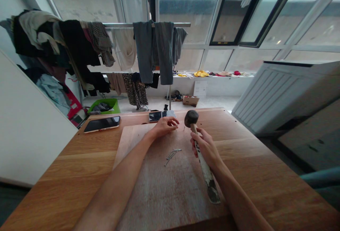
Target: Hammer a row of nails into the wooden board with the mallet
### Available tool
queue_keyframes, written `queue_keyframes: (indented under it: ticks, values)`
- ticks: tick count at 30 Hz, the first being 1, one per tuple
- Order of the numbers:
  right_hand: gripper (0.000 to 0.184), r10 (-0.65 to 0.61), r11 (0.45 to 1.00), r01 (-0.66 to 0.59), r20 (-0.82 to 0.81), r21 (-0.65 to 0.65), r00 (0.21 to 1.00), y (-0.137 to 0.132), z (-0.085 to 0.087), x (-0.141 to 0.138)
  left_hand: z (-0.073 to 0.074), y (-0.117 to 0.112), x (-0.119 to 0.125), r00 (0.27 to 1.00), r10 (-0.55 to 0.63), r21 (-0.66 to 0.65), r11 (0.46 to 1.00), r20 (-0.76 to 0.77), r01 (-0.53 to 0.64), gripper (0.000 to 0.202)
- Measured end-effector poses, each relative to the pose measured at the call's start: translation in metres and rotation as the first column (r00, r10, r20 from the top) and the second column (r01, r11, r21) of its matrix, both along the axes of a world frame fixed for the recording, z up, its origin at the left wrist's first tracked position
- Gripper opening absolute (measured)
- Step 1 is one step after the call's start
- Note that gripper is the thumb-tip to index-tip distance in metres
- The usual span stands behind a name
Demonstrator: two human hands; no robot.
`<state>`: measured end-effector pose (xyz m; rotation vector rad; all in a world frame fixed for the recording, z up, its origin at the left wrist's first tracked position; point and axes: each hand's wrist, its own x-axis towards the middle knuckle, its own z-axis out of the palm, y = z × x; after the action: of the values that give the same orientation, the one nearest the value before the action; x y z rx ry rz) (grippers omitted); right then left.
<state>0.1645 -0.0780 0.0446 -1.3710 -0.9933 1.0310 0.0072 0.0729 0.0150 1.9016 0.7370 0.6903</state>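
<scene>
My right hand (205,148) is closed around the pale wooden handle of a mallet (191,118), whose dark round head is raised above a worn wooden board (170,185). My left hand (165,125) rests on the far part of the board, fingers pinched on a small nail held upright near the mallet head. Another thin nail (184,129) stands in the board between the hands. Several loose nails (172,154) lie on the board in front of my hands.
The board lies on a wooden table (79,167). A phone (102,124) lies at the table's far left, a second phone (161,115) at the far edge. Beyond stand a clothes rack (148,52) with hanging garments, a green basket (105,106) and a white radiator panel (278,93).
</scene>
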Motion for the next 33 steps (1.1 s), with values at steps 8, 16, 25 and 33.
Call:
queue_keyframes:
  ticks: [8,16,25,33]
  values:
    - [0.043,0.047,0.999,-0.047,-0.009,0.018,0.999,-0.001,0.000,-0.005,-0.001,-0.003,-0.002,0.999,0.039,0.050,0.998,0.007,-0.039,0.018]
    - [0.036,0.092,0.995,-0.092,-0.001,0.034,0.996,-0.002,-0.003,-0.005,-0.003,-0.002,-0.002,1.000,0.018,0.081,0.997,0.007,-0.019,0.016]
    - [0.037,0.160,0.987,-0.159,-0.031,0.017,0.987,-0.001,-0.006,-0.012,0.004,-0.005,-0.003,1.000,0.013,0.050,0.999,0.006,-0.013,0.021]
    - [0.041,0.176,0.983,-0.175,-0.022,0.050,0.984,-0.002,-0.003,-0.018,0.003,-0.004,-0.002,1.000,0.023,0.049,0.999,0.010,-0.024,0.026]
